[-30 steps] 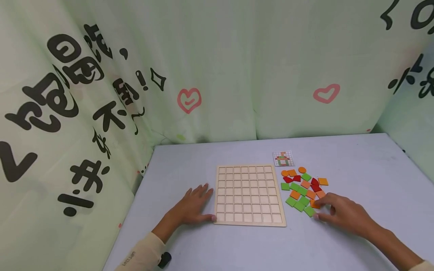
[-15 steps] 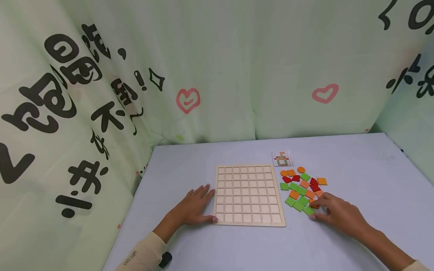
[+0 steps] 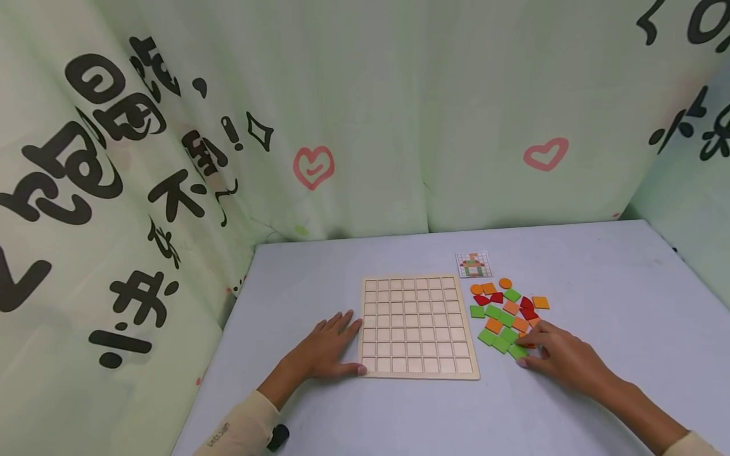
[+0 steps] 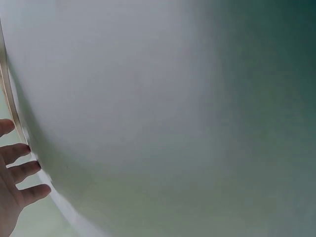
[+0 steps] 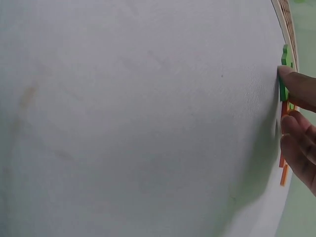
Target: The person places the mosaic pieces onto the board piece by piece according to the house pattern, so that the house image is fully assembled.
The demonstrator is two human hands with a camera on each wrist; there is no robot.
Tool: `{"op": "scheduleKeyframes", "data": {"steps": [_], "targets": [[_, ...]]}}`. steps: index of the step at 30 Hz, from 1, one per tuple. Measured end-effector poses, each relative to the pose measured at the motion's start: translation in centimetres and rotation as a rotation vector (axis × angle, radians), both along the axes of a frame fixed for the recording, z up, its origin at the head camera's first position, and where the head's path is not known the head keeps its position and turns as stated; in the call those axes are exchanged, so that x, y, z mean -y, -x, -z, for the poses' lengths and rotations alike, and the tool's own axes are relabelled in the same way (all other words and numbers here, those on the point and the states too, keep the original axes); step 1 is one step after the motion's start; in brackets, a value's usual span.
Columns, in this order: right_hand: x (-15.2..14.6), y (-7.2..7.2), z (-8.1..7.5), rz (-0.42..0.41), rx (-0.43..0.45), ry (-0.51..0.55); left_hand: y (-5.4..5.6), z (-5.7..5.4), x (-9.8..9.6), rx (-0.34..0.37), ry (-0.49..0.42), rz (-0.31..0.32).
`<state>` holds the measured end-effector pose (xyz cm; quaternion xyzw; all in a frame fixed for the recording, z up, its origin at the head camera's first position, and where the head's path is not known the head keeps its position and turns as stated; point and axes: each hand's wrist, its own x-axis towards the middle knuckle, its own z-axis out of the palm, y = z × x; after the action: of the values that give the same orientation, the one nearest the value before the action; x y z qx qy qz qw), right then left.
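In the head view a wooden grid board (image 3: 419,379) lies on the table with its square cells bare. My left hand (image 3: 324,349) rests flat beside it, fingers spread and thumb tip against the lower left edge. To the board's right lies a loose cluster of thin tiles: green squares (image 3: 500,344), orange squares (image 3: 493,325), orange discs (image 3: 505,283) and red pieces (image 3: 527,304). My right hand (image 3: 570,361) pinches the nearest green square tile (image 3: 518,352) between thumb and forefinger. In the right wrist view the thumb presses on a green tile's edge (image 5: 283,89).
Behind the tiles lies a small pattern card (image 3: 474,265) with a coloured figure on a grid. The table (image 3: 604,272) has a white covering. Pale green printed curtain (image 3: 376,114) closes off the back and sides.
My right hand has moved slightly left, and its thumb and forefinger have come onto the nearest green tile. The left hand stays at the board's edge. The head view has shifted slightly.
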<state>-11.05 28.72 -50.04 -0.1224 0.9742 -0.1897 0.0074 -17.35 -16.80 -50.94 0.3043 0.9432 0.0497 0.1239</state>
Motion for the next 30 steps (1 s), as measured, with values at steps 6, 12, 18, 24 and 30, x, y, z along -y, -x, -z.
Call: {"op": "scheduleKeyframes", "data": {"steps": [6, 12, 18, 24, 30], "targets": [[0.15, 0.14, -0.1, -0.023, 0.015, 0.009, 0.01, 0.05, 0.02, -0.008, 0.006, -0.001], [0.19, 0.21, -0.3, -0.027, 0.017, -0.015, -0.05, -0.02, -0.06, -0.007, 0.012, -0.001], [0.07, 0.14, -0.31, -0.015, 0.028, 0.003, -0.17, -0.16, -0.09, -0.005, 0.022, 0.003], [0.01, 0.09, -0.2, 0.005, 0.057, 0.017, -0.18, -0.12, -0.11, -0.01, 0.03, 0.002], [0.1, -0.01, -0.21, 0.023, 0.093, 0.039, -0.22, -0.13, -0.11, -0.013, 0.033, 0.004]]}}
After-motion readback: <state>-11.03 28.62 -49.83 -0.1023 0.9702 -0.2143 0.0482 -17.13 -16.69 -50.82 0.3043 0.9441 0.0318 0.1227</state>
